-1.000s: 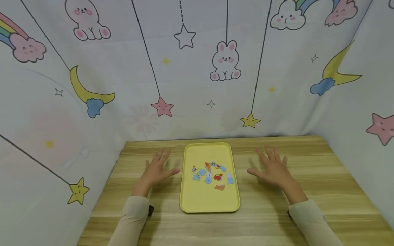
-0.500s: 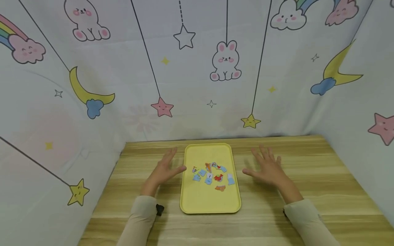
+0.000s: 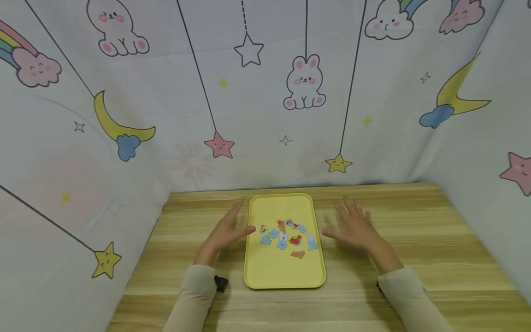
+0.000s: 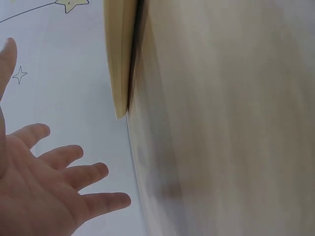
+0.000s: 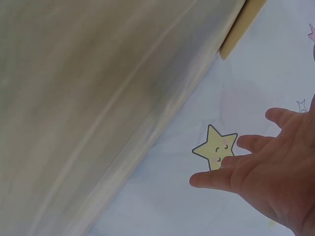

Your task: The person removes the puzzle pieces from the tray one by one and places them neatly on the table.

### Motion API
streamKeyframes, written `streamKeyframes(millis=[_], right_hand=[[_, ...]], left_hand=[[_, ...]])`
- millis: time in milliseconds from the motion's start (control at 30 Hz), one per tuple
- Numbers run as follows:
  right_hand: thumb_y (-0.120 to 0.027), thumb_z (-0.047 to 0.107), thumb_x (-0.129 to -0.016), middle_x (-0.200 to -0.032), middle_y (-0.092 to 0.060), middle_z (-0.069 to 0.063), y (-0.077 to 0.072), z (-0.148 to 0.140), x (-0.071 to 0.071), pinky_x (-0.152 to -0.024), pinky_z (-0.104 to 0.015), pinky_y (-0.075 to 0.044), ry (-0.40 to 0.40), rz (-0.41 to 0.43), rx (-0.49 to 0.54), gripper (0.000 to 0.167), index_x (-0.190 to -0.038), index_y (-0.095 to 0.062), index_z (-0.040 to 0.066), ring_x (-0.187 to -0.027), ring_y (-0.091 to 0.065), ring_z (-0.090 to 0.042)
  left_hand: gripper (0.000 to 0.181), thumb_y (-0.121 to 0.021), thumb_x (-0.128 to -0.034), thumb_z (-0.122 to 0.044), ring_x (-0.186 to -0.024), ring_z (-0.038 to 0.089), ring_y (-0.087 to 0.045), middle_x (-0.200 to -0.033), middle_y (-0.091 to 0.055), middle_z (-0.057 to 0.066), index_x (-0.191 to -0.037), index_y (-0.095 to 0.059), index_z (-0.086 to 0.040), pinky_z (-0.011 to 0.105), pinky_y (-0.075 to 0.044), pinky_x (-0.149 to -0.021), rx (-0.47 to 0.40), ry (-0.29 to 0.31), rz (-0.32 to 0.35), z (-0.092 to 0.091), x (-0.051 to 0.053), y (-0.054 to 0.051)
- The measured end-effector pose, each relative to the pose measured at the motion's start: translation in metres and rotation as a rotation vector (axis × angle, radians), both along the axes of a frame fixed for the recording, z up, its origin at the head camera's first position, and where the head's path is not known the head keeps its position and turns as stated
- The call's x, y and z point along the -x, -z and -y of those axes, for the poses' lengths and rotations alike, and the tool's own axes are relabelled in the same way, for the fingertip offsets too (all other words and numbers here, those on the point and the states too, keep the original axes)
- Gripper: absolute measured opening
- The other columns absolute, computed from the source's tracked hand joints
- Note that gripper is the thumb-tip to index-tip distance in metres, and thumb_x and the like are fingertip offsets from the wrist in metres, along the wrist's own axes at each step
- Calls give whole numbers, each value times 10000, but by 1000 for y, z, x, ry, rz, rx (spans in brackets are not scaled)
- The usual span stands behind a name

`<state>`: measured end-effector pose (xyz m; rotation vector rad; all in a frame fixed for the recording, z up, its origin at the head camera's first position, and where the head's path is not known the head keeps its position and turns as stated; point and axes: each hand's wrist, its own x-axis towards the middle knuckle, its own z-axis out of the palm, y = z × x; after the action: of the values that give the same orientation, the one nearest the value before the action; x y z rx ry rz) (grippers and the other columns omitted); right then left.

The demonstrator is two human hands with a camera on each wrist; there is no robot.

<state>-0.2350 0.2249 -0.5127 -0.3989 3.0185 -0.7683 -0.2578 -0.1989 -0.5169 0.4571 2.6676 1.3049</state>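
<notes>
Starting on the left: the left hand (image 3: 224, 234) has its fingers spread and nothing in them, just beside the yellow tray (image 3: 284, 273) on the wooden table (image 3: 166, 251). From the head view its thumb overlaps the tray's left rim; can't tell if it's touching. If it snags there, I reckon the tray could slide or tip and jumble everything.

The picture pieces lie loose in the tray's middle. The left cluster (image 3: 266, 235) sits tight, so I'd guess grabbing one drags its neighbours. They look thin and flat too, probably a pain to get a fingernail under. The red piece (image 3: 295, 240) and orange piece (image 3: 297, 254) are further right, then a blue-and-white piece (image 3: 311, 242) near the right rim, which a clumsy push could jam against the edge.

Last, the right hand (image 3: 356, 229): fingers fanned out, holding nothing, just off the tray's right side.
</notes>
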Motion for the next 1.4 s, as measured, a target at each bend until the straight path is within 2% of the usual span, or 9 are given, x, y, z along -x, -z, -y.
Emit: streamKeyframes(millis=[133, 267, 400, 633, 833, 1067, 1400], right_hand=[[-692, 697, -888, -1731, -104, -281, 2, 3, 2, -1120, -866, -60, -19, -1, 3, 1075, -1673, -294, 80, -1565, -8, -578], [-712, 677, -883, -1732, -109, -274, 2, 7, 2, -1112, -873, -44, -33, 2, 19, 1077, -1672, -295, 74, -1564, -3, -579], [-740, 667, -864, -1737, -102, -267, 3, 12, 2, -1116, -869, -33, -53, 5, 39, 1097, -1674, -291, 80, -1569, -11, -570], [-746, 687, -850, -1741, -100, -256, 4, 23, 2, -1135, -852, -38, -78, 11, 51, 1121, -1683, -276, 103, -1576, -13, -552], [-759, 673, -849, -1741, -112, -253, 3, 30, 3, -1141, -847, -46, -94, 15, 62, 1119, -1692, -260, 132, -1576, -9, -552], [-764, 667, -849, -1734, -130, -265, 5, 36, 3, -1133, -855, -60, -123, 31, 72, 1131, -1688, -257, 102, -1572, -33, -560], [-757, 671, -856, -1729, -168, -257, 4, 43, 2, -1138, -848, -101, -157, 30, 55, 1094, -1688, -283, 141, -1577, -59, -547]], left_hand=[[1029, -782, -935, -456, -1605, 409, -146, -1762, -142, 147, -1710, -181, -142, 647, -175, -1254, -17, 19, 9, -6, 2, 1], [1018, -790, -932, -441, -1600, 413, -168, -1761, -162, 129, -1710, -195, -163, 645, -189, -1252, -32, 32, 25, -12, 2, 2], [1034, -812, -915, -432, -1600, 400, -175, -1756, -188, 107, -1709, -205, -168, 628, -194, -1257, -38, 23, 42, -17, 1, 2], [1064, -801, -918, -447, -1608, 387, -147, -1762, -149, 119, -1707, -169, -116, 605, -182, -1269, 5, 37, 62, -19, 0, 4], [1078, -803, -914, -452, -1611, 374, -145, -1766, -134, 105, -1711, -152, -132, 587, -184, -1274, 34, 55, 72, -19, 1, 4], [1044, -814, -926, -340, -1606, 384, -150, -1755, -137, 151, -1706, -160, -107, 570, -183, -1278, 39, 95, 81, -17, 1, 4], [1050, -860, -882, -273, -1604, 389, -159, -1743, -168, 176, -1695, -221, -95, 579, -190, -1274, 95, 90, 124, -13, 2, 7]])
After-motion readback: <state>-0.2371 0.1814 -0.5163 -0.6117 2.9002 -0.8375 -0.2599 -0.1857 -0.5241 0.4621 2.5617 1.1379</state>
